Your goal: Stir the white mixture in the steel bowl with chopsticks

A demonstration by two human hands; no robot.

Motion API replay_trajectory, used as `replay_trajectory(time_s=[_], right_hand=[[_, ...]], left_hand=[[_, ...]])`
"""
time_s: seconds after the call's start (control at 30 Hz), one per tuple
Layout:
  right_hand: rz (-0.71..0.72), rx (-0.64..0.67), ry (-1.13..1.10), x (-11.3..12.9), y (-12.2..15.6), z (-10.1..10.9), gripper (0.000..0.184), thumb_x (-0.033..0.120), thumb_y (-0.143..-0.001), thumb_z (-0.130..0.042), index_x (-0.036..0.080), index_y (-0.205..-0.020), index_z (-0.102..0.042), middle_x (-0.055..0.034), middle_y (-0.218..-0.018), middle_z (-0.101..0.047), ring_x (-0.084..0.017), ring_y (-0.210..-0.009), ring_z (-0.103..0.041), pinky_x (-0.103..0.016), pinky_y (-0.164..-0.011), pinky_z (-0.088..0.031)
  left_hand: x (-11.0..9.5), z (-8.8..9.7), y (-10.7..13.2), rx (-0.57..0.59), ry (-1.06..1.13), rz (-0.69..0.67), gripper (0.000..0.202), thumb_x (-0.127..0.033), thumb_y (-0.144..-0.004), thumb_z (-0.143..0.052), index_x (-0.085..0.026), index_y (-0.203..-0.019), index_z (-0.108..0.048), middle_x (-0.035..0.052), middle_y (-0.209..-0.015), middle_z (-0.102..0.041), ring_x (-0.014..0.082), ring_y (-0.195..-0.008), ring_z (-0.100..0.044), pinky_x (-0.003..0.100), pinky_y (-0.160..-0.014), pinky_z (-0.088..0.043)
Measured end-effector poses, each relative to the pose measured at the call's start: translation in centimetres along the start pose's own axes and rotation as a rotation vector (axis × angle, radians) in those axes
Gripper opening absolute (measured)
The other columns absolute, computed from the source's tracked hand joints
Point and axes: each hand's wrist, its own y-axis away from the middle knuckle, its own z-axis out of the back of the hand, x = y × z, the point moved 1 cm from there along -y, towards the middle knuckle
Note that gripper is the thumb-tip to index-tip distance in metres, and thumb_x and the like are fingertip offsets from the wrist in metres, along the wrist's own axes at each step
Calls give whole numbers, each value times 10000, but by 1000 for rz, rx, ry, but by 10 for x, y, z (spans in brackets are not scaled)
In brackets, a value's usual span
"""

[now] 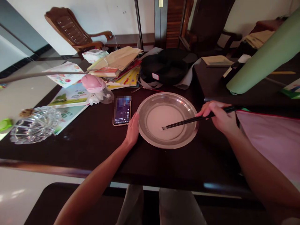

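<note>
- Right hand (221,117): fingers closed around black chopsticks (188,121), tips at the pale contents (159,115) of a metal bowl (167,144).
- Left hand (133,129): fingers open, laid against bowl's left side.
- Bowl: on dark table (93,147), between hands.
- Phone (122,112): just left of bowl (screen lit, partly blurred).

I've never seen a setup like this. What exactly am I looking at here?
There is no machine: these are a person's own bare hands, seen by one camera worn on their head, looking forward and down. On the dark table sits a round metal bowl with pale, milky contents. The left hand touches its side, while the right hand holds black chopsticks, tips down in the bowl. Leftward lie a phone and a clear glass dish.
</note>
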Motion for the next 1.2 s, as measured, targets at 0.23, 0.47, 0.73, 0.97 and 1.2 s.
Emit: replay_trajectory(time_s=[0.23, 0.47, 0.73, 0.97, 1.2], right_hand=[[-20, -6, 156, 5, -1, -5, 295, 386, -918, -560, 250, -699, -704, -15, -759, -730, -179, -766, -690, -312, -656, -519], [-33, 37, -7, 0, 1, -6, 369, 415, -920, -541, 237, -627, -676, -23, -646, -696, -176, -642, -663, -304, -551, -485], [4, -109, 88, 0, -2, 0, 343, 428, -903, -565, 260, -629, -684, -19, -664, -698, -196, -688, -673, -348, -644, -512], [-32, 127, 50, 1, 3, -11, 313, 380, -928, -535, 254, -695, -703, -17, -761, -738, -180, -735, -677, -326, -650, -507], [19, -125, 88, -1, -1, 0, 352, 381, -926, -544, 248, -629, -678, -18, -669, -708, -183, -660, -669, -324, -588, -473]], left_hand=[[-2, 0, 1, 13, 1, -11, 406, -436, -945, -382, -214, -1085, -692, 57, -1218, -677, 250, -1212, -556, 400, -1061, -406], [4, 0, 0, -13, 18, -7, 404, -457, -938, -408, -217, -1089, -696, 47, -1183, -690, 255, -1174, -578, 386, -1041, -427], [0, 0, 0, 3, 2, -27, 401, -438, -945, -387, -217, -1075, -696, 52, -1177, -690, 244, -1175, -575, 382, -1044, -422], [-2, 0, 1, 18, -27, -35, 420, -424, -955, -361, -199, -1095, -687, 64, -1197, -682, 240, -1156, -586, 383, -1039, -421], [2, 0, 0, 11, -18, -38, 425, -440, -955, -366, -215, -1137, -677, 55, -1224, -675, 241, -1185, -570, 393, -1064, -398]])
